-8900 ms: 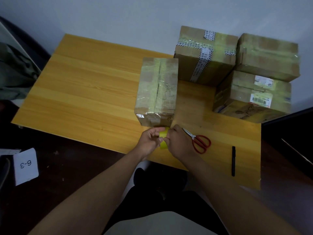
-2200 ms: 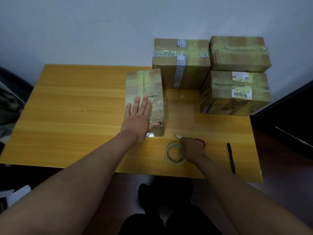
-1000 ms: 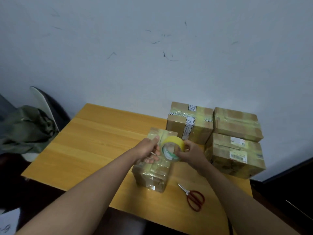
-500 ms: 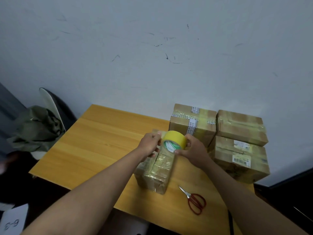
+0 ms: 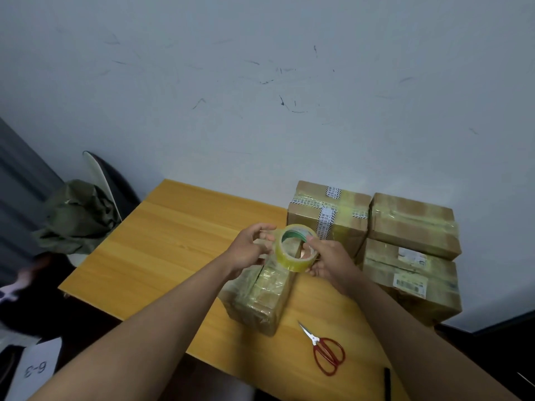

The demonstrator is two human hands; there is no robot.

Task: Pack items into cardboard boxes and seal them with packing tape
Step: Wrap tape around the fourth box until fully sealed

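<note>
My right hand (image 5: 330, 263) grips a yellow packing tape roll (image 5: 292, 256), thumb inside its core, and holds it in the air. My left hand (image 5: 250, 248) is at the roll's left edge, with curled fingers and thumb pinching at the tape there. Right under the roll a long cardboard box (image 5: 260, 296) wrapped in tape lies on the wooden table (image 5: 162, 250). Whether a strip of tape joins the roll to the box is not visible.
Three taped boxes stand at the back right: one by the wall (image 5: 327, 218) and two stacked (image 5: 414, 224) (image 5: 411, 287). Red scissors (image 5: 328, 353) and a black marker (image 5: 387, 383) lie near the front edge. A chair with green cloth (image 5: 75, 218) stands left.
Both hands lifted the roll off the table to above the long box. In the last half second the roll tilted so its open core faces me; my left fingers stay at its edge.
</note>
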